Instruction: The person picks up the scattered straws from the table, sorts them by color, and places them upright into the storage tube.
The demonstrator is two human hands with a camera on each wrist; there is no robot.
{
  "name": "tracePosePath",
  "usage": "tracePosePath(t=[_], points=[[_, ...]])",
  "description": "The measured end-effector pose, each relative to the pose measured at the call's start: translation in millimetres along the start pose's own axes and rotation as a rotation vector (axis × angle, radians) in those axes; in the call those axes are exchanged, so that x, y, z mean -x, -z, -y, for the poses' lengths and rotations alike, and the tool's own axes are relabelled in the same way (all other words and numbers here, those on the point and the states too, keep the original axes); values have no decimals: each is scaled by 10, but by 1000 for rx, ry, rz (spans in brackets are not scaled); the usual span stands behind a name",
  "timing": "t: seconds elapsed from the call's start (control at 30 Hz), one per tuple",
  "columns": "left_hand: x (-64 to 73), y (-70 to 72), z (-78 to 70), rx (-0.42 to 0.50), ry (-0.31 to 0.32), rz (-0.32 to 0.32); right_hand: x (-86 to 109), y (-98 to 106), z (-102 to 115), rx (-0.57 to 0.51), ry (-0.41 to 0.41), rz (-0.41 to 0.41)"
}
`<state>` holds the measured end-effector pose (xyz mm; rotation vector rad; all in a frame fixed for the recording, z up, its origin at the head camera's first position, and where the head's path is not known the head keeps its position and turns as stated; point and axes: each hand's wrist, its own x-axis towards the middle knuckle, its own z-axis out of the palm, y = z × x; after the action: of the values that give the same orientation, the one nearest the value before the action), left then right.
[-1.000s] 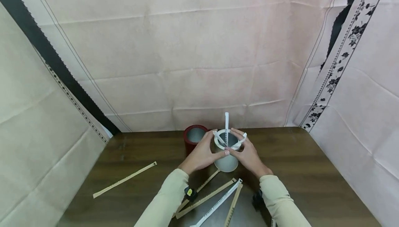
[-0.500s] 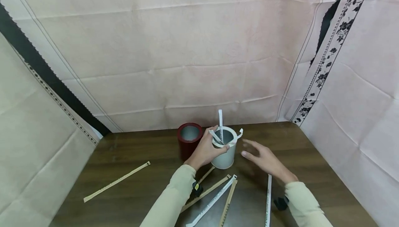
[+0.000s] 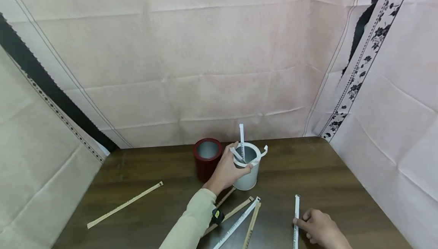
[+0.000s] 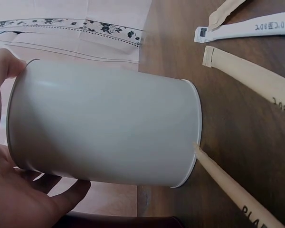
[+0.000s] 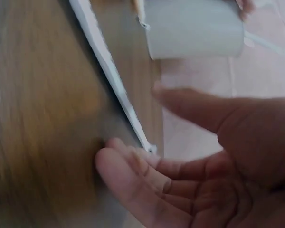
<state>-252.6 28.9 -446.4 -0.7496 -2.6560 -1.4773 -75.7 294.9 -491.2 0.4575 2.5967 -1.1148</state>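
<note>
My left hand (image 3: 228, 171) grips the rim of a light grey cylindrical can (image 3: 247, 180), thumb on the near side and fingers on the far side. The left wrist view shows that can (image 4: 104, 123) upright, its base edge beside a beige strip. White strips (image 3: 242, 137) stick out of its mouth, some bent over the rim. At the right, my right hand (image 3: 319, 228) is at a narrow white strip (image 3: 296, 205) lying on the table. In the right wrist view the thumb and fingers of this hand (image 5: 194, 156) are spread apart, fingertips close to the strip's end.
A dark red can (image 3: 207, 169) stands just left of the grey one. Several beige and white printed strips (image 3: 237, 224) lie fanned on the table in front. One beige strip (image 3: 124, 205) lies alone at the left. White cloth (image 3: 205, 70) hangs behind the table (image 3: 164, 161).
My right hand has left the grey can and moved right and toward me, down to the lone white strip. My left hand has stayed on the can's rim.
</note>
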Motion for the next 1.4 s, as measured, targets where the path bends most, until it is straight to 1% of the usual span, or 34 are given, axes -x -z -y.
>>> tracePosePath(t=[0.03, 0.13, 0.2, 0.3, 0.37, 0.5, 0.57, 0.6, 0.73, 0.8, 0.9, 1.03, 1.13, 1.3, 1.4], points=[[12, -5, 1, 1, 2, 0, -7, -33, 19, 7, -15, -6], [55, -3, 15, -1, 14, -4, -51, -140, 105, 22, -10, -41], [89, 11, 23, -8, 25, -13, -90, -202, 178, 41, -10, -43], [123, 31, 35, -26, 37, -20, -127, -254, 247, 72, -3, -53], [134, 41, 32, -34, 43, -19, -141, -257, 274, 97, 5, -76], [143, 52, 26, -17, 49, -26, -153, -220, 292, 126, 55, -174], [141, 56, 30, -12, 45, -35, -160, -192, 306, 136, 78, -201], [139, 59, 27, -10, 42, -40, -161, -174, 319, 134, 86, -202], [111, 61, 21, -18, 23, -47, -138, -52, 402, 79, 112, -210], [103, 58, 14, -21, 24, -38, -110, 55, 470, 29, 142, -239], [101, 46, 18, -25, 21, -30, -77, 250, 634, -54, 216, -314], [120, 20, 28, -24, 22, -29, -59, 516, 926, -143, 370, -421], [137, -4, 22, -26, 16, -25, -39, 687, 1173, -207, 491, -479], [139, -26, -14, -32, -10, -29, -7, 871, 1606, -327, 670, -554], [126, -24, -43, -20, -8, -33, -89, 919, 1832, -377, 760, -625]])
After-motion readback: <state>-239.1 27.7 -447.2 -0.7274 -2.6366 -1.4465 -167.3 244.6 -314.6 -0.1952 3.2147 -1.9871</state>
